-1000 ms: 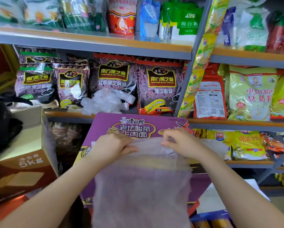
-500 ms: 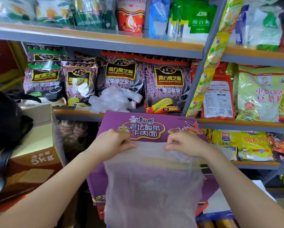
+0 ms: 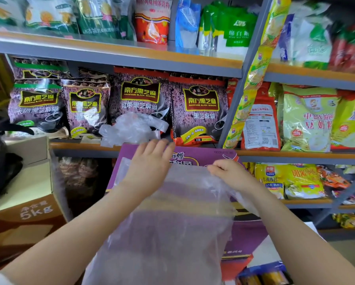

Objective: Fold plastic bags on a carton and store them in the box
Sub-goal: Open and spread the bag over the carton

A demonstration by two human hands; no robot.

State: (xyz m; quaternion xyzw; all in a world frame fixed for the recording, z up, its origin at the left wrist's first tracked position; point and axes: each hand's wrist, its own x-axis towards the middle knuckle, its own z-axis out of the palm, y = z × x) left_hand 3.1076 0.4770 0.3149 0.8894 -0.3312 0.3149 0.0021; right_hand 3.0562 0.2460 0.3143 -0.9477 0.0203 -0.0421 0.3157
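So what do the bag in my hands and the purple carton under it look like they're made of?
Bag: thin translucent plastic film, slightly frosted; the carton's colours show through and it wrinkles by the right hand. Purple carton: probably printed cardboard with a smooth finish, flat and stiff.

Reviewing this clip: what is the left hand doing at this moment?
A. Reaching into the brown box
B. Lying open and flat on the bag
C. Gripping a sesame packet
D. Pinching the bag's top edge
B: the left hand lies with straight fingers on the plastic bag, while the right hand pinches its top edge.
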